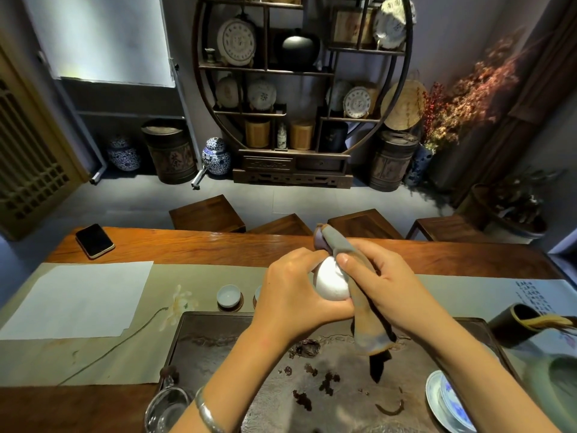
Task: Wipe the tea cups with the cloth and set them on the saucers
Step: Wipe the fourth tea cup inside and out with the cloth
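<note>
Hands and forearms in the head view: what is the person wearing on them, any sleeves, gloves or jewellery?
Both forearms are bare up to the frame edge, with no sleeves showing. Neither the left hand nor the right hand wears a glove. A plain, smooth silver bangle circles the left wrist. No rings or watch can be seen on the visible fingers and wrists.
</note>
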